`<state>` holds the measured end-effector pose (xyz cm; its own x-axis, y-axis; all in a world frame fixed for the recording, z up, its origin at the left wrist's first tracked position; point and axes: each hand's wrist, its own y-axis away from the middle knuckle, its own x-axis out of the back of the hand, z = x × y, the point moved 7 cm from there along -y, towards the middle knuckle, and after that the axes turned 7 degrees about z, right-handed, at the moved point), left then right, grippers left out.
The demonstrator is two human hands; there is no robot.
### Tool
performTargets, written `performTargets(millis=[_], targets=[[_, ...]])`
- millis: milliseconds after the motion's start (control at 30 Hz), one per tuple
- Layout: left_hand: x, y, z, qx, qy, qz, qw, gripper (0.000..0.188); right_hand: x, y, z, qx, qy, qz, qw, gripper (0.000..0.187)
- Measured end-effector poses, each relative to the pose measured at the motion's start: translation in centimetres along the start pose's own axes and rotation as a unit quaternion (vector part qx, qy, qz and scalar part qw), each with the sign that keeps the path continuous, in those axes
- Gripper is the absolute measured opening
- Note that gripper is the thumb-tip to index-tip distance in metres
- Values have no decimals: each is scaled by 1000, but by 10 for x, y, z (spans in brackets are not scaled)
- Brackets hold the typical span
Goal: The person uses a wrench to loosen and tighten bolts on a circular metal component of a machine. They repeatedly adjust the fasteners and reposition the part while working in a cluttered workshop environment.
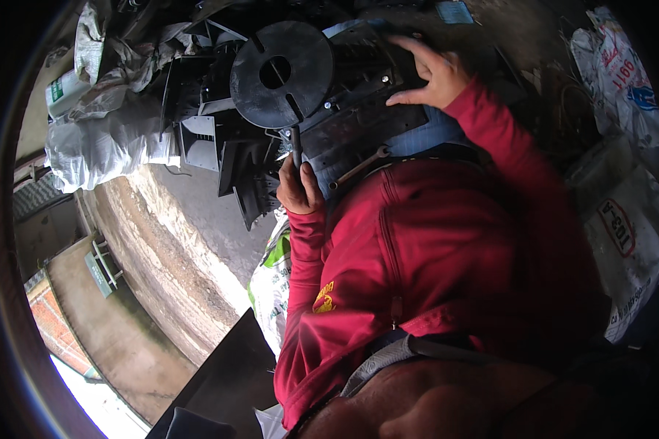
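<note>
1. One round black disc (307, 69), slotted and holed through its middle, sits over my lap, facing up; whether it is fixed to what lies beneath it, I cannot tell.
2. Just right of the disc, a long black plate (362, 121) lies across my jeans (447, 126), with bright bolt heads (386, 78) showing along it.
3. At the disc's near edge, my left hand (299, 192) is closed around a dark rod (296, 145), its upper end close to the rim; I cannot tell whether they touch.
4. Right of the disc, my right hand (442, 74) is empty, thumb and fingers spread wide above the far end of the plate.
5. As I judge it, the work is partway: bolts are in place, but how tight they are doesn't show. A spanner (360, 167) lies loose nearer me than the disc, so some tightening may be left.
6. Left of the disc, dark metal brackets (250, 183) stand crowded together.
7. Farther left, beyond those, is a white wrapped bundle (110, 143); well right of the disc lie printed white sacks (630, 252).
</note>
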<state>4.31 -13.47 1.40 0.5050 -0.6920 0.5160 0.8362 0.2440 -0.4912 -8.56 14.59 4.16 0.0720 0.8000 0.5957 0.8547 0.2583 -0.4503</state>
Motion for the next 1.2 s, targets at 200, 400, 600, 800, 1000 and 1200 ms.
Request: performTargets(millis=[200,400,600,800,1000,1200], targets=[[-18,-7,19,-69,19,-23,997,36,-42,-48,21,88,184,-221,954,124],[-22,-6,22,-62,5,-43,997,51,-52,-45,23,40,140,-286,947,96],[-22,-9,35,-154,-20,-26,987,60,-51,-44,23,8,187,-290,939,100],[-45,-13,16,-150,-131,-47,979,62,-56,-44,24,48,158,-267,950,101],[-17,-12,32,-197,-54,46,978,63,-48,-50,23,-13,207,-329,921,107],[-26,-24,18,-213,-147,-98,961,58,-51,-47,28,-34,203,-365,908,115]])
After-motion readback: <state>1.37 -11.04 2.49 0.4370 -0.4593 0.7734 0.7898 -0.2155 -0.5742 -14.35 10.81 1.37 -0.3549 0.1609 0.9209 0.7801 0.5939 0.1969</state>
